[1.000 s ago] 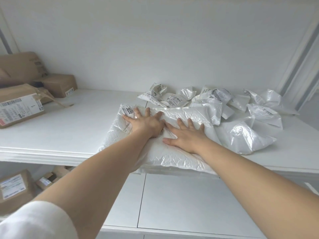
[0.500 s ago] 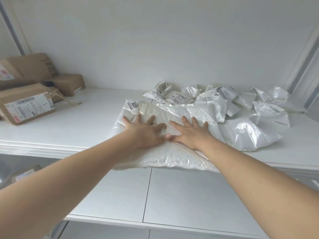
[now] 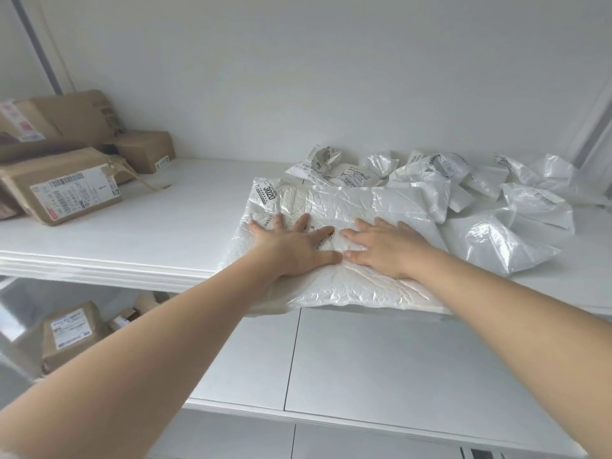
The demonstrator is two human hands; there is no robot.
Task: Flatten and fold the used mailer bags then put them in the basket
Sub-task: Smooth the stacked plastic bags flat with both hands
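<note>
Still pressing L hand [image 3: 294,248] & R hand [image 3: 381,251] flat, fingers spread, on white mailer bag [image 3: 351,200]; flatter now, fold prob. next.

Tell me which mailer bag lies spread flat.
The large mailer bag pressed under the left hand and right hand; the crumpled bags behind it lie untouched.

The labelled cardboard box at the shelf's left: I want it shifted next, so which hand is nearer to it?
Left. The left hand lies flat on the large mailer bag, on the side toward the cardboard box; the right hand lies beside it, farther away.
</note>
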